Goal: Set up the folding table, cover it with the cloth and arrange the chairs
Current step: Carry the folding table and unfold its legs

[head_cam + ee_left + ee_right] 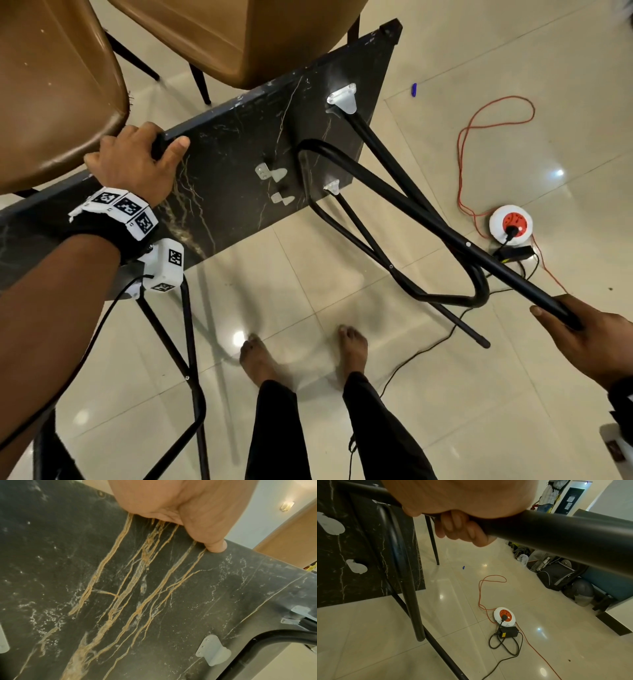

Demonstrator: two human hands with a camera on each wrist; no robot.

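The folding table [239,154] stands on its edge, its black marble-patterned underside [154,601] facing me, with silver brackets [342,97] on it. My left hand [137,161] grips the top edge of the tabletop, thumb [216,546] pressed on the underside. My right hand [582,339] is wrapped round a black metal leg tube [445,236] swung out from the tabletop; the fingers [462,527] curl under the tube [556,534]. A second leg frame [191,377] hangs at the lower left. Two brown chairs [51,85] stand behind the table. No cloth is in view.
A white and orange extension reel [510,224] with an orange cord [479,137] and a black adapter [508,632] lies on the tiled floor to the right. My bare feet [301,353] stand just in front of the table. Bags [556,574] sit by the right wall.
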